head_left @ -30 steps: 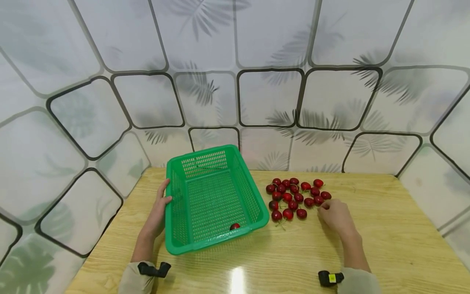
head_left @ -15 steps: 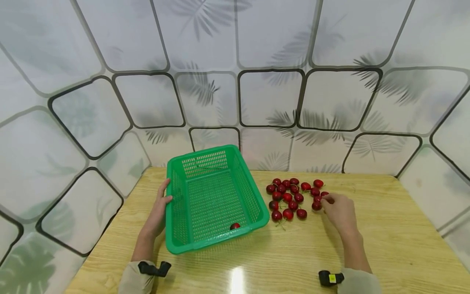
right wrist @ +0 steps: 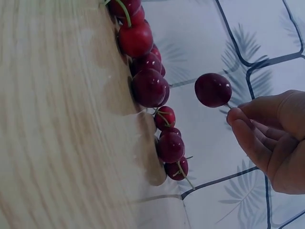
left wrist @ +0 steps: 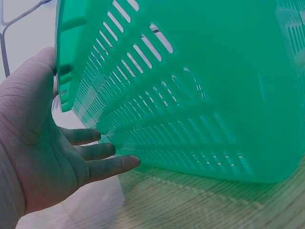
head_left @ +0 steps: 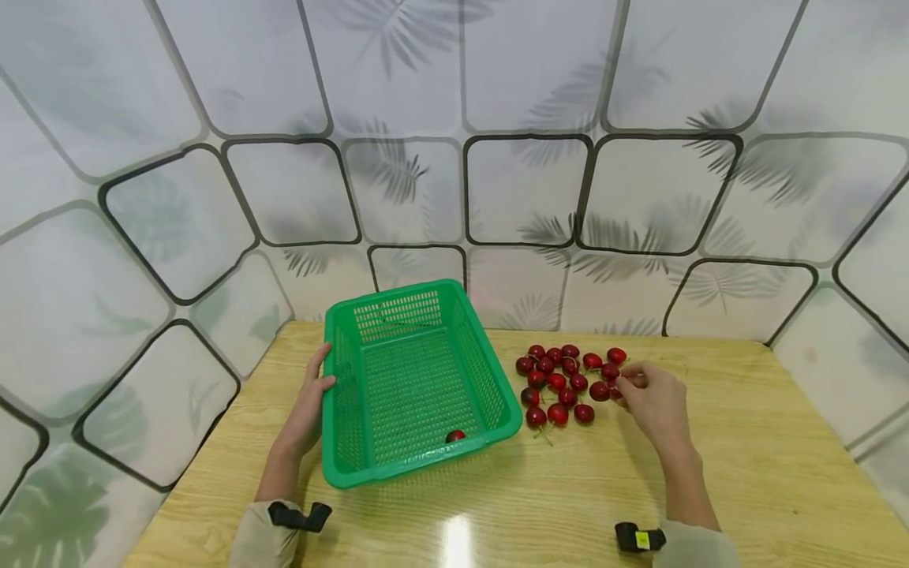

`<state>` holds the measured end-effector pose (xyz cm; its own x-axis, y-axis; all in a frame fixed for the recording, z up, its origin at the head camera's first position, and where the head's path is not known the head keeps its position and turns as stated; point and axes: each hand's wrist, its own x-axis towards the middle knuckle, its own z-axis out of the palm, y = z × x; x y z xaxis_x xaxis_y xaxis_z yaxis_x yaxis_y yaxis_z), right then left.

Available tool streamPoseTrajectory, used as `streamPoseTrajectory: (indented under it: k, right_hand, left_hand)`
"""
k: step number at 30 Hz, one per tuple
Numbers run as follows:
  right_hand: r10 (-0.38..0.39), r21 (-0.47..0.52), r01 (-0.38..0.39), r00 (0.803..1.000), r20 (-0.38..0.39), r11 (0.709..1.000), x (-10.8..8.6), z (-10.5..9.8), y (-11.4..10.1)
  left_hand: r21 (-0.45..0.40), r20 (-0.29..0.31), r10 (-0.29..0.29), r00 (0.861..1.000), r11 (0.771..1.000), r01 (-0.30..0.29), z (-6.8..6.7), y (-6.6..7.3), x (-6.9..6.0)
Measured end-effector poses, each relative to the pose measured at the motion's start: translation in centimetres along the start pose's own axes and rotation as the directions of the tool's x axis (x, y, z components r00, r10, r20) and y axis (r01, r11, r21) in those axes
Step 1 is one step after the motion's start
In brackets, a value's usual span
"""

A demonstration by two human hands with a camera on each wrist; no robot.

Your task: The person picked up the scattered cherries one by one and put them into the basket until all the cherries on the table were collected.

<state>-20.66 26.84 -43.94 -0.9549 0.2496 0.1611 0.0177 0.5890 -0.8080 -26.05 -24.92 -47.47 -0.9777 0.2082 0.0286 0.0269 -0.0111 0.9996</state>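
Observation:
In the head view, my left hand (head_left: 304,414) is against the left side of a green plastic basket (head_left: 419,456). The left wrist view shows its fingers extended, with several fingertips at the slotted basket wall (left wrist: 214,105). One cherry (head_left: 455,436) lies inside, near the basket's front wall. Over on the right, my right hand (head_left: 656,406) pinches the stem of a dark red cherry (right wrist: 213,89) between thumb and forefinger. That cherry hangs clear of the table in the right wrist view. Several other cherries (head_left: 557,415) lie grouped between basket and right hand.
A light wooden table (head_left: 554,505) carries everything. Behind it rises a patterned wall covering (head_left: 525,189) with leaf prints, close to the table's back edge. Some cherries still have green stems (right wrist: 125,12).
My right hand has pulled one cherry by its stem from the right of the group and raised it. The left hand and basket stay in place.

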Motion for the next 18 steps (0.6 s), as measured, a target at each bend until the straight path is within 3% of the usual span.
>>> streamPoseTrajectory:
  k: [18]
  right_hand:
    - [-0.032,0.095,0.032,0.999,0.006,0.995,-1.2,0.5,-3.4]
  left_hand:
    - [0.011,0.013,0.004,1.000,1.000,-0.004,-0.2,-0.1,0.1]
